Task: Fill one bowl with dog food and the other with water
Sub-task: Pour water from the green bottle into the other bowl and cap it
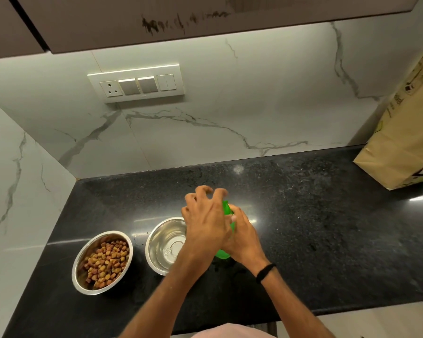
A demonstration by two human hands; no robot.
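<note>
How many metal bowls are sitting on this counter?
2. The steel bowl of kibble stands toward the left of the black counter. The other steel bowl stands just right of it, partly covered by the person's left arm. No others show.

Two bare forearms reach forward and meet at a green plastic bottle [227, 209]. The right hand [244, 240], with a black band [266, 272] on its wrist, wraps around the bottle's side. The left hand [205, 215] lies across the bottle's top, covering most of it, fingers spread and bent like claws. Whether they grip anything is hidden.
</note>
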